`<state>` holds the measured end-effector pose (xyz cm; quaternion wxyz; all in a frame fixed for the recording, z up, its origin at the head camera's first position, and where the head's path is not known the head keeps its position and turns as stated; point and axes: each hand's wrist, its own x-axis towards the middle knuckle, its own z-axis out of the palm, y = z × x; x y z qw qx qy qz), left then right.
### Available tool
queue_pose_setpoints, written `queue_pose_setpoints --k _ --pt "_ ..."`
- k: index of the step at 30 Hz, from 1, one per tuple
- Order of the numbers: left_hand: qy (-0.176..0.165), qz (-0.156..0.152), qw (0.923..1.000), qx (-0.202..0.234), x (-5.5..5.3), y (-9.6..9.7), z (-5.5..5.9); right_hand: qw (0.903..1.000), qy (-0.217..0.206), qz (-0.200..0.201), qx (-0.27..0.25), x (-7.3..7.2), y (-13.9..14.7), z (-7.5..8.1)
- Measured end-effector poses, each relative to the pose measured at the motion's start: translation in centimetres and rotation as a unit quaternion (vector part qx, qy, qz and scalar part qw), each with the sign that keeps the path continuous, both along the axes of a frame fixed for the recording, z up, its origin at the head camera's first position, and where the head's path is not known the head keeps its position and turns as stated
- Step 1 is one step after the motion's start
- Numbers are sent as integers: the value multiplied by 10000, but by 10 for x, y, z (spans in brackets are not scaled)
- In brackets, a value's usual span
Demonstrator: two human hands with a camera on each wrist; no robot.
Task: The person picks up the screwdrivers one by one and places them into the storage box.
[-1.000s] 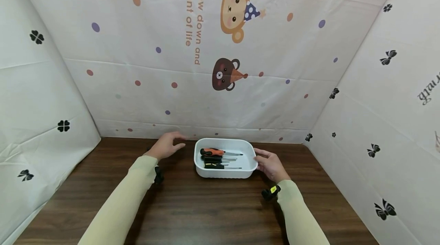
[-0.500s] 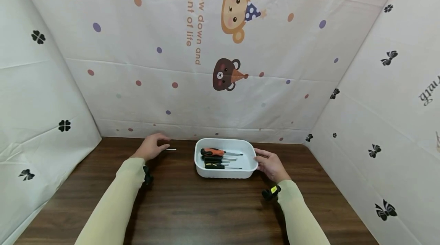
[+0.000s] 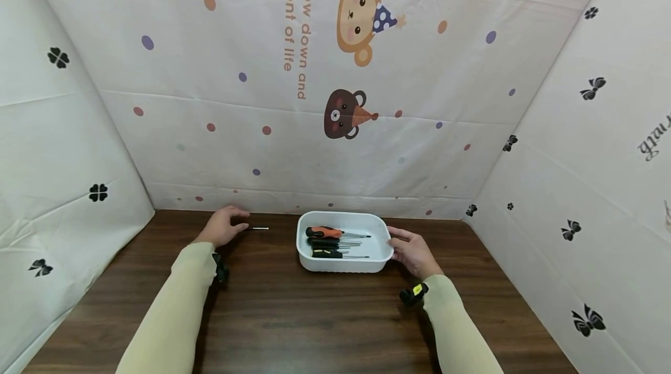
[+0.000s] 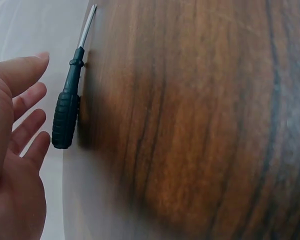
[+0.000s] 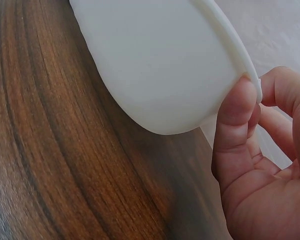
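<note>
A small dark-handled screwdriver lies on the wooden table near the back edge; its metal shaft points right, toward the tray. Beside its handle is my left hand, fingers loosely extended and a gap between them and the handle in the left wrist view. The white plastic tray stands at the middle back. My right hand pinches the tray's right end, thumb against the outer wall and index finger at the rim. Inside the tray lie an orange-and-black screwdriver and several black-handled screwdrivers, shafts to the right.
A white printed cloth hangs behind the table, and similar white sheets rise at the left and right sides. Dark wood tabletop stretches in front of the tray.
My left hand has moved left, away from the tray, and the screwdriver's shaft has come into sight beside it. The handle is out of the left fingers now. My right hand keeps its place.
</note>
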<state>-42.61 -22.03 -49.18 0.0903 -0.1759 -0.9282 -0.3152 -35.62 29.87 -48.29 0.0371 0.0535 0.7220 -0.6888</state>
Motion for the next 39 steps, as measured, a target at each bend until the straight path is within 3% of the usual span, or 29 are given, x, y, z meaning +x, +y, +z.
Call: queue_pose_setpoints --k 24,39 --pt "-647 181 9966 -476 -2 0 -3 10000 -35 -34 35 1 -1 2" --pt "-556 286 9967 -518 -3 -1 -7 10000 -20 -41 -11 0 -1 1"
